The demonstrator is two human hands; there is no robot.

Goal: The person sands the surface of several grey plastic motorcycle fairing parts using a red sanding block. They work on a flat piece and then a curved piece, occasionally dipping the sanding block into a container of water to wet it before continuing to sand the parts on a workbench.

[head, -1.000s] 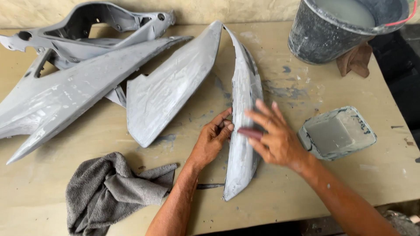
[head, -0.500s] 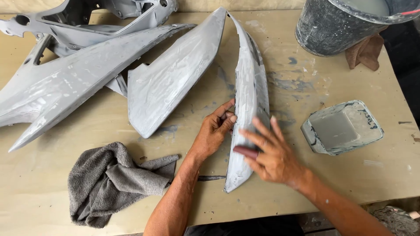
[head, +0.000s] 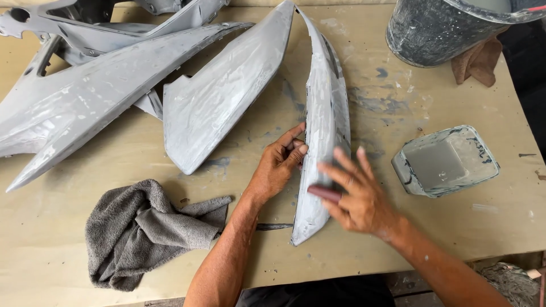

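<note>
On the tabletop (head: 142,162), the left hand (head: 277,169) pinches a narrow grey panel's (head: 324,122) edge; the right hand (head: 355,196), fingers spread, presses a reddish sanding piece (head: 324,193). Uneven pressure could tip the panel.

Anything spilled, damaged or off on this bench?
Nothing damaged. Grey-blue smears stain the tan tabletop beside the long narrow grey panel under the left hand and right hand. The square grey-coated tub sits askew, and the grey towel lies crumpled.
</note>
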